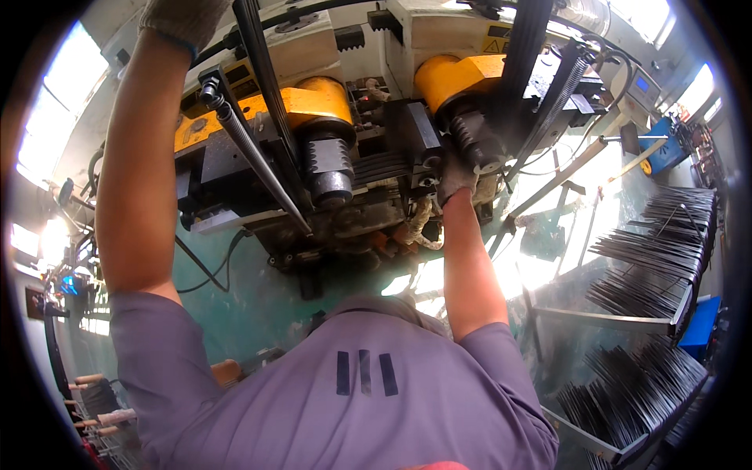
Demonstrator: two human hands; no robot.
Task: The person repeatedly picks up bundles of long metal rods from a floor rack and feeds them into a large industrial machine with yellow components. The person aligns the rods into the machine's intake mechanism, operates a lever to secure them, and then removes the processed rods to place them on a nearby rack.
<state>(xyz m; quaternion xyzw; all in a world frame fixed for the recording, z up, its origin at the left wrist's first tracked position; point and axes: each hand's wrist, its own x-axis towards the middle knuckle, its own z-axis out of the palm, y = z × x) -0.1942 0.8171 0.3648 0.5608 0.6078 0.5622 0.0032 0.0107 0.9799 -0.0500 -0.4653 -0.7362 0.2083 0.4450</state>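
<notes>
My left hand (184,22), in a pale knitted glove, is raised at the upper left. The picture's edge cuts off its fingers. My right hand (456,176), also gloved, reaches into the middle of the machine, right beside a black metal block (413,135). Shadow and the machine parts hide its fingers. Left of the block stands a dark ridged cylinder (329,168) under a yellow arm (317,102). A second ridged cylinder (476,141) sits just right of my right hand, below another yellow arm (458,78).
Two steel springs on rods, a left one (243,141) and a right one (568,82), slant across the machine's front. Racks at the right hold a bundle of thin black rods (658,251) and a lower bundle (634,388). A control box (638,86) with a screen stands behind.
</notes>
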